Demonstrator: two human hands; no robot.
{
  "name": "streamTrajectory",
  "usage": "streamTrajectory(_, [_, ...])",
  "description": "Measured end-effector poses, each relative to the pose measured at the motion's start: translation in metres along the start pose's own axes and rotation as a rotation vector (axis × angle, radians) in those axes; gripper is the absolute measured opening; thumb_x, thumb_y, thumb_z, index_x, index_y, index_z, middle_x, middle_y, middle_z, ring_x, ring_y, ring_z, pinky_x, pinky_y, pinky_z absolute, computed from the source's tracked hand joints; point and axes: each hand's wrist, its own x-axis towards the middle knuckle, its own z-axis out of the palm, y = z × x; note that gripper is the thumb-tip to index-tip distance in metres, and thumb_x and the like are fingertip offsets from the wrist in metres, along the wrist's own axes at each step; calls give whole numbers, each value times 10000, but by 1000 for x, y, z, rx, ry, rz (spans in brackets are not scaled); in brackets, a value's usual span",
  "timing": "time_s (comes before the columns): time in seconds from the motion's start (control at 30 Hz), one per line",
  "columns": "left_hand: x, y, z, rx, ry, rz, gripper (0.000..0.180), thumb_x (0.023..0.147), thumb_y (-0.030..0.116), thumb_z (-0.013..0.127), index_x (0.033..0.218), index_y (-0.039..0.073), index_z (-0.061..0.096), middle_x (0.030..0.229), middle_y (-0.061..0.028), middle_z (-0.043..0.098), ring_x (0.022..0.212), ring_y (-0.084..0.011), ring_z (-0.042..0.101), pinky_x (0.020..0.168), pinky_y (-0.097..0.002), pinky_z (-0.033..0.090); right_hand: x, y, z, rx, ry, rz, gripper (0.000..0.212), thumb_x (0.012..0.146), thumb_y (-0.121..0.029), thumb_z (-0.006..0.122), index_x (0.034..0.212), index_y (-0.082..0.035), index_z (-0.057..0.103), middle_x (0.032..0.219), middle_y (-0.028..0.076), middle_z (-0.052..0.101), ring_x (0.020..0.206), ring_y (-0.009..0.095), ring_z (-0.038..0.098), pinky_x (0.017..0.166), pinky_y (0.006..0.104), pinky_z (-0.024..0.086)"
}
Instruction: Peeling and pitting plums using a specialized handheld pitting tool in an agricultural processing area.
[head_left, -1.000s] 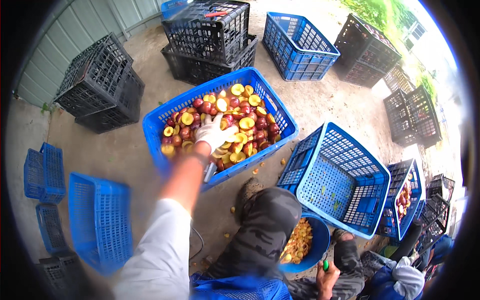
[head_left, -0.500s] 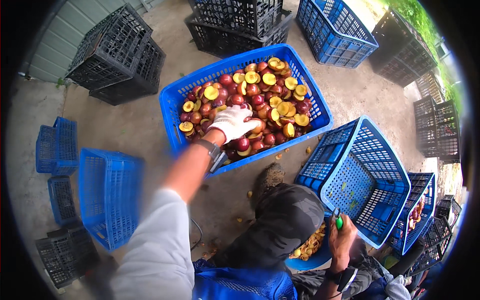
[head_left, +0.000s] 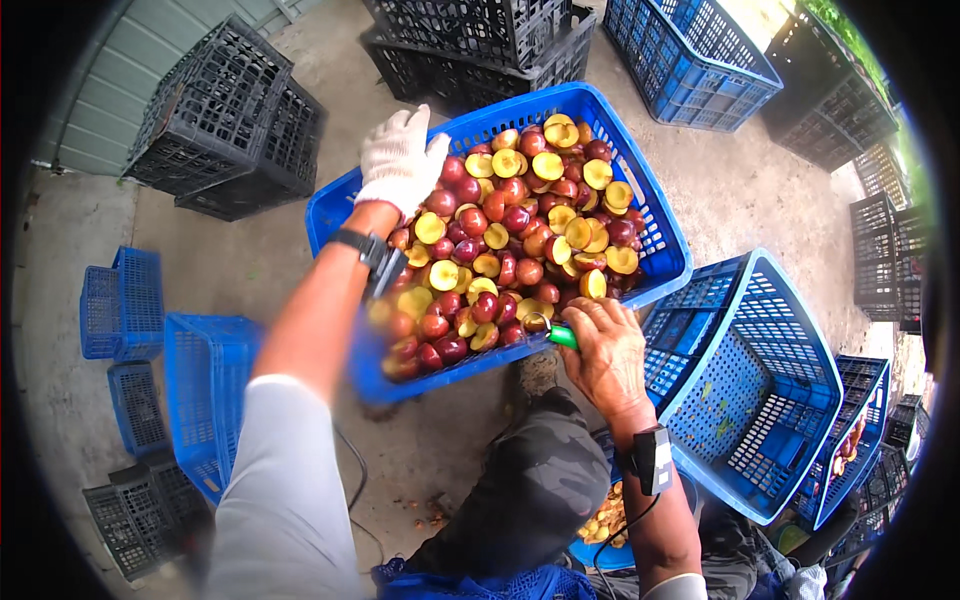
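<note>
A blue crate (head_left: 668,272) in front of me is full of halved red plums (head_left: 495,206), several with yellow cut sides up. My left hand (head_left: 400,160), in a white knit glove, is hooked over the crate's far left rim, fingers reaching past the edge. What the fingertips do on the outside is hidden. In my bare right hand (head_left: 606,355) is a green-handled pitting tool (head_left: 562,335) with a small metal loop, close to the near rim. The crate's near left corner is smeared by motion.
Right of my knee stands a blue crate (head_left: 735,395) with a few leaf scraps inside. A blue bucket (head_left: 603,555) by my leg holds yellowish pieces. Black crates (head_left: 225,120) are stacked at the far left, and more blue crates (head_left: 205,385) stand left. A cable (head_left: 355,480) hangs beside my knee.
My left hand has gone from among the plums to the far left rim. My right hand has come up with the pitting tool to the near rim. The crate appears shifted and its near left corner closer.
</note>
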Motion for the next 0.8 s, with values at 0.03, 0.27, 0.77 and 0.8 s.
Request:
streamTrajectory(0.03, [12, 2, 10, -49, -128, -16, 471, 895, 443, 481, 1177, 85, 599, 1138, -175, 614, 1053, -349, 579, 909, -445, 450, -1, 4, 10, 57, -46, 22, 273, 705, -182, 681, 925, -41, 602, 921, 108, 628, 853, 283, 574, 790, 405, 444])
streamTrajectory(0.27, [30, 15, 40, -75, -386, -208, 610, 936, 568, 249, 972, 121, 664, 1010, -168, 654, 953, -377, 609, 857, -476, 462, -8, -4, 27, 148, -220, 67, 246, 659, -263, 730, 776, -93, 597, 743, 53, 604, 760, 236, 565, 737, 364, 407])
streamTrajectory(0.77, [60, 20, 47, 27, -310, -215, 559, 937, 521, 287, 899, 104, 658, 944, -176, 654, 915, -400, 603, 814, -494, 459, -30, -28, 43, 417, -73, 83, 173, 780, -172, 684, 898, -65, 617, 938, 70, 640, 860, 218, 590, 784, 346, 421])
streamTrajectory(0.8, [59, 20, 42, 21, -339, -253, 562, 932, 530, 296, 897, 102, 659, 946, -176, 653, 916, -401, 602, 814, -495, 455, -30, -27, 43, 420, -64, 67, 170, 783, -173, 684, 896, -66, 619, 932, 67, 639, 860, 216, 591, 785, 342, 422])
